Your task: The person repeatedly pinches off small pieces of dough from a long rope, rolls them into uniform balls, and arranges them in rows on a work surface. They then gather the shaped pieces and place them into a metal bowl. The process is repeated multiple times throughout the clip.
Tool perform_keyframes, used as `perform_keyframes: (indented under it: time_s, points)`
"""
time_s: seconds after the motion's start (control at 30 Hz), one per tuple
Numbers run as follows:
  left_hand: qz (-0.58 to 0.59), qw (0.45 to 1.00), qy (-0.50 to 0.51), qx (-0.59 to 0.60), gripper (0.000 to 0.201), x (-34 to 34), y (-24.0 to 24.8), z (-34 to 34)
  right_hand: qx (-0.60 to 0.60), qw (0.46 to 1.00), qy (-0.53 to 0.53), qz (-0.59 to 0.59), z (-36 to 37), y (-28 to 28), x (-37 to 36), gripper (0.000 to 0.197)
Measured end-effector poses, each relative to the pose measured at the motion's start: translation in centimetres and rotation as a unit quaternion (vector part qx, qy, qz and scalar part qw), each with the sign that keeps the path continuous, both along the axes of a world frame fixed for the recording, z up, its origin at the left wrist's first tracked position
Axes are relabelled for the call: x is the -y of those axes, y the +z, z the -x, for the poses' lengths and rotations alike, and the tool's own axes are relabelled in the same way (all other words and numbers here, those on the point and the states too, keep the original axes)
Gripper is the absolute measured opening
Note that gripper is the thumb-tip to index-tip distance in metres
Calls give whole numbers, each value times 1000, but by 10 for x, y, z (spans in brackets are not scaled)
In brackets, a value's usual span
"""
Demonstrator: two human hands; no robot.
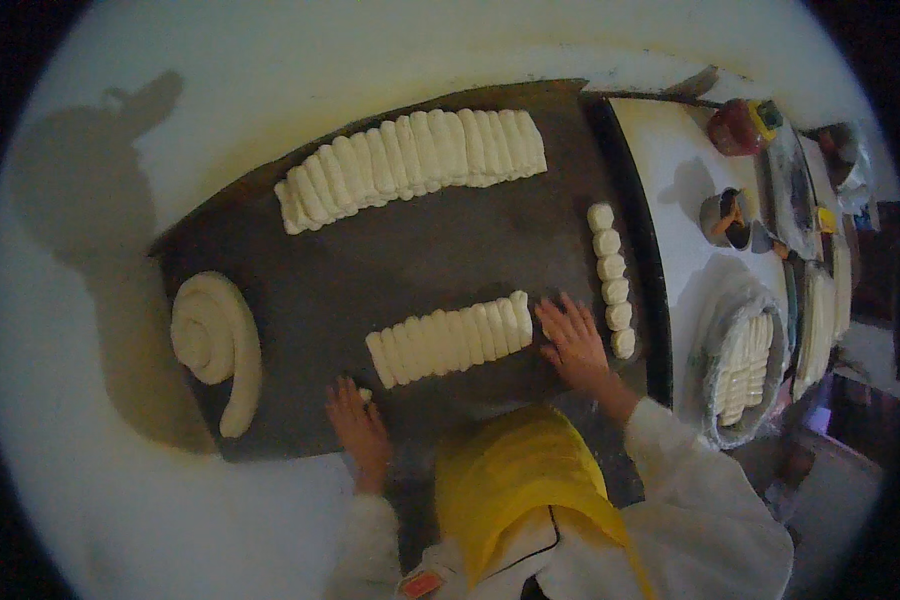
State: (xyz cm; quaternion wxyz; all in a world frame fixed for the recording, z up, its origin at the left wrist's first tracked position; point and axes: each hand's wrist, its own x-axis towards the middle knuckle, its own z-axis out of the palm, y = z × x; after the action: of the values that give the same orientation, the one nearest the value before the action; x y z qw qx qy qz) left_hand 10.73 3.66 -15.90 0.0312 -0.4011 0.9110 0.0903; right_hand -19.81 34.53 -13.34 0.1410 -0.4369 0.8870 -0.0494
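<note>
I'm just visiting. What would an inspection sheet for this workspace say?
Surface: dark brown tabletop.
Work pieces: short dough row; long dough row beyond; dough coil at left; small dough pieces lined up at right.
Clutter: red container, cup and plastic-lined tray of dough, right of the tabletop.
Hands: left hand and right hand open, near the short row's ends.
Cables: thin dark line, perhaps a cord.
Surroundings: shadow, far left.

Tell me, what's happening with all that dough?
A person is working at a dark table. The left hand is by the left end of a short dough row, the right hand by its right end. A longer row lies beyond it, a dough coil at the left, and small dough lumps at the right.
</note>
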Motion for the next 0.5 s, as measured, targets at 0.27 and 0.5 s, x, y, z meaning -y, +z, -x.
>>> perform_keyframes:
  time_s: [0.27,0.5]
  points:
    - [118,986,-56,-101,67,53,-42,23,-9,998,-49,26,33,-42,21,77]
    - [-208,915,115,-327,57,-3,-61,-23,23,968,-110,224,-9,-13,-35,35]
